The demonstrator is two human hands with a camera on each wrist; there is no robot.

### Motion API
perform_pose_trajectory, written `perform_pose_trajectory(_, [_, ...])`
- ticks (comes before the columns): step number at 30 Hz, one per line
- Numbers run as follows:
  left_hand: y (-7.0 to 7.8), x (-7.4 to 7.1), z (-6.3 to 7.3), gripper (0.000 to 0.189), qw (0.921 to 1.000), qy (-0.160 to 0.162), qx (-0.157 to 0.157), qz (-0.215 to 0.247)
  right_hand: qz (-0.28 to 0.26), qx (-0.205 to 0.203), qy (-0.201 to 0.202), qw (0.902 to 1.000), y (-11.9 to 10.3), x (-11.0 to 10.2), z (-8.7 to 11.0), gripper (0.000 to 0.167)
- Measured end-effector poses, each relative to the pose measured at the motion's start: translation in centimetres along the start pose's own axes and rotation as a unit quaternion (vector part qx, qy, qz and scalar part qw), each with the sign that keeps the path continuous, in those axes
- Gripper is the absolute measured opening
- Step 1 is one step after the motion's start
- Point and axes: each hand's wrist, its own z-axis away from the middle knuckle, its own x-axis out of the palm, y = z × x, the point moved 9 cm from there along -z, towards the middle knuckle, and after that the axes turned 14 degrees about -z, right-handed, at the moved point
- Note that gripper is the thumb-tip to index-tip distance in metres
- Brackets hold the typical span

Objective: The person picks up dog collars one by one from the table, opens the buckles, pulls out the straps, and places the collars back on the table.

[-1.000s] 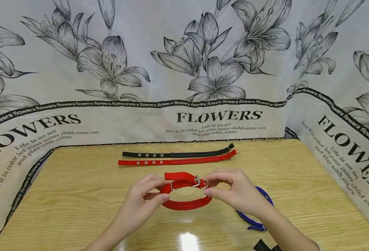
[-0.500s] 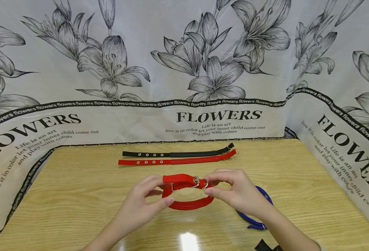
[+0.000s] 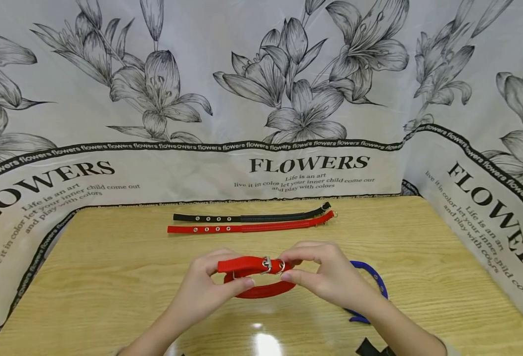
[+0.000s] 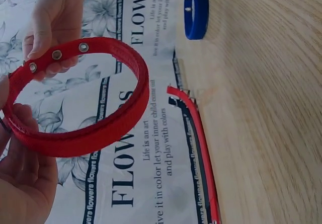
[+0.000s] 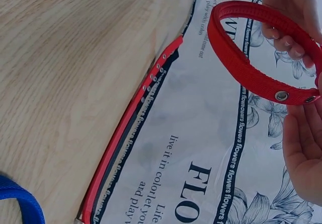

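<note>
A red collar (image 3: 243,266), closed into a loop with its metal buckle (image 3: 267,264) and a D-ring (image 3: 281,266) facing me, is held up above the table in both hands. My left hand (image 3: 210,287) grips its left side, thumb across the front and fingers behind. On the other side, my right hand (image 3: 321,269) pinches the strap beside the D-ring between thumb and fingers. The strap's free end juts out to the left over the left hand. Metal eyelets (image 4: 57,55) show along the band in the left wrist view.
Stretched out at the back of the wooden table (image 3: 110,277) lie a black collar (image 3: 270,217) and another red collar (image 3: 270,227). A blue collar (image 3: 379,282) lies looped, partly behind the right forearm. Something black (image 3: 368,348) shows at the front edge.
The red collar has shifted slightly left and turned, so the buckle sits further left and lower and the loop looks narrower. The left thumb has moved right along it.
</note>
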Motion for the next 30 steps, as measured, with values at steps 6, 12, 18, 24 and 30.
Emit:
perform_pose_trajectory(6, [-0.3, -0.2, 0.2, 0.018, 0.9998, -0.006, 0.004, 0.021, 0.001, 0.01, -0.007, 0.9999, 0.2, 0.0, 0.1, 0.016])
perform_pose_trajectory(12, [-0.8, 0.0, 0.6, 0.024, 0.9996, -0.029, -0.003, 0.0, 0.014, 0.016, -0.008, 0.9997, 0.4, -0.1, 0.2, 0.017])
perform_pose_trajectory(18, [-0.7, 0.1, 0.7, 0.022, 0.9994, -0.026, 0.012, 0.021, 0.016, 0.016, -0.013, 0.9997, 0.4, -0.2, 0.1, 0.017])
perform_pose_trajectory(24, [-0.6, 0.4, 0.7, 0.021, 0.9997, -0.019, 0.011, 0.015, 0.003, 0.018, -0.023, 0.9996, 0.2, 0.2, 0.0, 0.016])
perform_pose_trajectory(30, [-0.4, 0.5, 0.6, 0.018, 0.9994, 0.002, 0.009, 0.033, -0.006, 0.006, -0.038, 0.9992, -0.1, 1.0, -0.2, 0.016])
